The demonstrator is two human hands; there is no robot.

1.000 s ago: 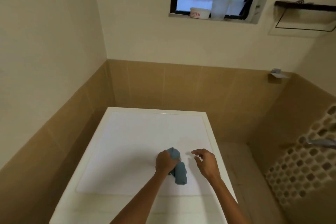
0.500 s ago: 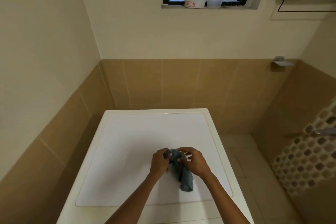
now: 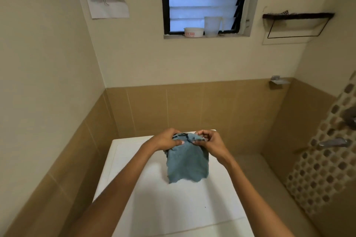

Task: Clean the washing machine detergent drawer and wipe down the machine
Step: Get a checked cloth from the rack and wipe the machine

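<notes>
We see both bare hands raised above the flat white top of the washing machine (image 3: 173,208), holding up a blue-grey cloth with ragged edges (image 3: 186,165) between them. The left hand (image 3: 167,141) pinches the cloth's upper edge near its left corner, with the thumb on the near side and the fingers curled out of sight behind the fabric. The right hand (image 3: 210,143) pinches the same edge to the right, thumb and forefinger closed on the cloth and the other fingers loosely bent. The top edge is bunched between the two grips, so we cannot make out how it is folded there. The cloth hangs down with its frayed lower hem over the middle of the lid; we cannot tell whether the hem touches the lid or hangs just clear of it.

Only the machine's top panel shows. Its near end and front face are cut off by the lower edge, and the forearms cover part of it.

On the back wall is a dark-framed louvred window (image 3: 202,0), cut off at the top. A low white round tub with red lettering too blurred to read (image 3: 193,32) sits on its sill, just beside a translucent plastic jug (image 3: 212,26). A curling sheet of white paper (image 3: 106,4) hangs to the left of the window, and a thin black wire shelf (image 3: 296,25) to the right. At the right edge, a metal tap lever (image 3: 333,143) projects from a honeycomb mosaic wall (image 3: 317,169).
</notes>
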